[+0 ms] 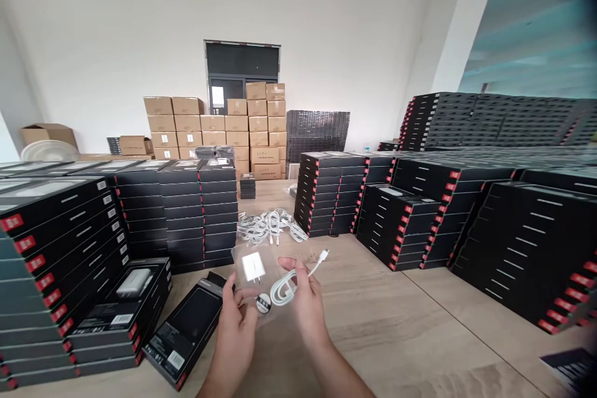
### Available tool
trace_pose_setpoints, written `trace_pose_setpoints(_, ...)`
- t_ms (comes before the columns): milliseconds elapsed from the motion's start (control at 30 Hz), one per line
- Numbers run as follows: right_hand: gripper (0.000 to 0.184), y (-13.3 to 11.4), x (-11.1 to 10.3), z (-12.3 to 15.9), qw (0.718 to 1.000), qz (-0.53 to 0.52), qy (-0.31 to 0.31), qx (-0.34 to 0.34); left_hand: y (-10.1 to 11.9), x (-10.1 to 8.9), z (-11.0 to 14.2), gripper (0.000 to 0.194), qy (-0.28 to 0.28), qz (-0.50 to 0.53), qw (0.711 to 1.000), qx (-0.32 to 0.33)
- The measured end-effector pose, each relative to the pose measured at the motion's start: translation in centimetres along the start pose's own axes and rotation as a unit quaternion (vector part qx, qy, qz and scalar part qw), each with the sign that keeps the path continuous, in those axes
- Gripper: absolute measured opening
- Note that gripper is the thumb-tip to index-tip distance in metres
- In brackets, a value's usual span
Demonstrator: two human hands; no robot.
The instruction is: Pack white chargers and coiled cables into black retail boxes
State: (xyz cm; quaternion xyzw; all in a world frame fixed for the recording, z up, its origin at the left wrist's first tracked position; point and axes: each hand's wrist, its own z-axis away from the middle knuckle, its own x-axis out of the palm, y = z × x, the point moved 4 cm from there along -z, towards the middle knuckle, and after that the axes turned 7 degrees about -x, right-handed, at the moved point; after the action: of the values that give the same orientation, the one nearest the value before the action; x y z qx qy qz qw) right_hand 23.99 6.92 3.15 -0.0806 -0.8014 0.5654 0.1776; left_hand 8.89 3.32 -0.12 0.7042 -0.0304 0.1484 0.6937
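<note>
My left hand is closed on a clear plastic bag. Inside or against the bag show a white charger plug with two prongs and a round black-and-white label. In my right hand is a coiled white charging cable, its connector end pointing up and to the right. The right fingers are also at the bag's edge; whether they grip it I cannot tell. Left of my hands an open black box lies on the table. Beyond the bag is a tangled pile of white cables.
Stacks of black boxes stand to the left, and more black boxes to the right. At the near left, an opened box holds a white charger. Brown cartons are piled by the far wall.
</note>
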Motion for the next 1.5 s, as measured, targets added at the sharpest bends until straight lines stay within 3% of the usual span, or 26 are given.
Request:
trace_pose_setpoints(167, 0.049, 0.1, 1.5, 1.5, 0.987, 0.115, -0.063, -0.089, 0.0, 1.4, 0.8, 0.050, -0.046, 0.208, 0.974, -0.076)
trace_pose_setpoints(300, 0.048, -0.1, 2.2, 2.3, 0.947, 0.209, -0.162, -0.184, 0.7, 0.4, 0.4, 0.047, -0.042, 0.224, 0.972, -0.061)
trace_pose_setpoints(367, 0.054, 0.0, 2.3, 2.3, 0.947, 0.173, -0.219, -0.160, 1.3, -0.4, -0.1, 0.048, -0.042, 0.209, 0.976, -0.046)
trace_pose_setpoints(467, 0.052, 0.1, 2.2, 1.8, 0.959, 0.012, -0.282, -0.037, 2.2, -1.2, -0.6, 0.048, -0.045, 0.200, 0.978, -0.031)
trace_pose_setpoints(567, 0.049, 0.0, 1.9, 1.1, 0.955, -0.095, -0.272, 0.073, 2.8, -1.2, -0.8, 0.046, -0.065, 0.197, 0.978, -0.024)
trace_pose_setpoints(633, 0.045, -0.3, 1.8, 1.0, 0.951, -0.109, -0.271, 0.099, 3.0, -1.0, -0.8, 0.043, -0.083, 0.185, 0.979, -0.019)
trace_pose_setpoints(833, 0.036, -1.4, 2.8, 2.0, 0.952, -0.087, -0.291, 0.031, 3.1, -0.7, -0.6, 0.035, -0.090, 0.138, 0.986, 0.003)
trace_pose_setpoints(1000, 0.030, -1.1, 3.5, 2.5, 0.970, -0.043, -0.239, -0.026, 3.1, -0.9, -0.6, 0.029, -0.043, 0.094, 0.994, 0.025)
trace_pose_setpoints(1133, 0.027, -1.4, 3.7, 2.8, 0.967, -0.021, -0.252, -0.027, 3.5, -1.1, -0.6, 0.034, -0.088, 0.123, 0.987, -0.050)
trace_pose_setpoints(1267, 0.027, -1.5, 4.0, 3.5, 0.955, -0.015, -0.295, -0.011, 4.6, -1.5, -0.2, 0.044, -0.169, 0.223, 0.956, -0.087)
trace_pose_setpoints(1400, 0.030, -1.2, 4.0, 3.5, 0.954, -0.011, -0.299, -0.024, 5.1, -1.8, -0.2, 0.046, -0.167, 0.267, 0.946, -0.075)
trace_pose_setpoints(1500, 0.031, -1.3, 3.5, 3.0, 0.963, -0.027, -0.265, -0.032, 5.1, -1.9, -0.3, 0.044, -0.160, 0.271, 0.947, -0.065)
